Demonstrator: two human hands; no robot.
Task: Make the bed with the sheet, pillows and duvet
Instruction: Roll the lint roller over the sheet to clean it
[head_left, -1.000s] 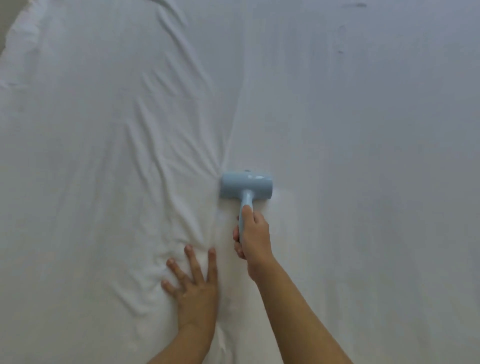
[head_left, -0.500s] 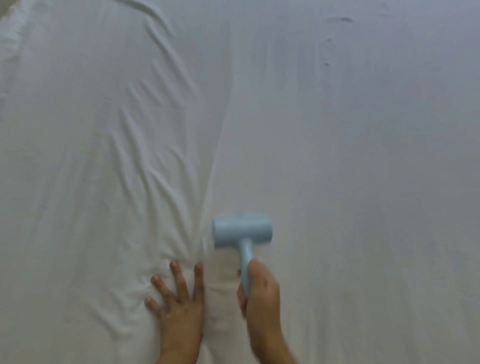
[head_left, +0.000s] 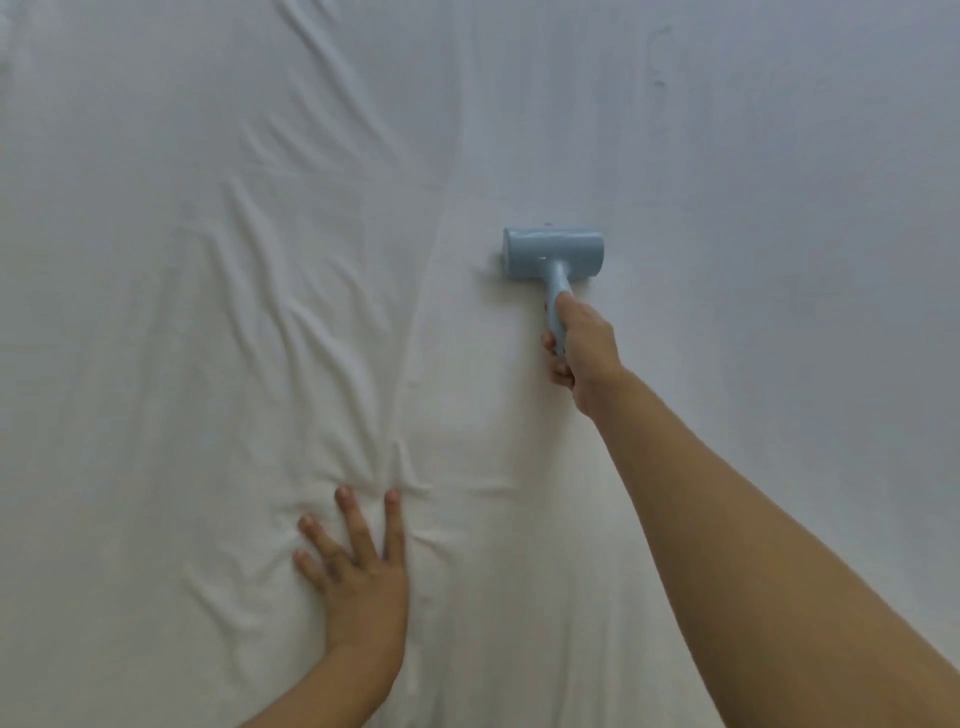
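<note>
A white sheet (head_left: 727, 208) fills the whole view. Its left half is creased with long folds and a ridge runs down the middle; the right half lies smooth. My right hand (head_left: 584, 353) grips the handle of a light blue roller tool (head_left: 553, 254), whose head lies on the sheet just right of the ridge. My left hand (head_left: 358, 566) presses flat on the sheet near the bottom, fingers spread, with wrinkles bunching around the fingertips. No pillows or duvet are in view.
My right arm has stretched out and pushed the blue roller away from me and to the right, after first drawing it back. My left hand stays pressed on the sheet.
</note>
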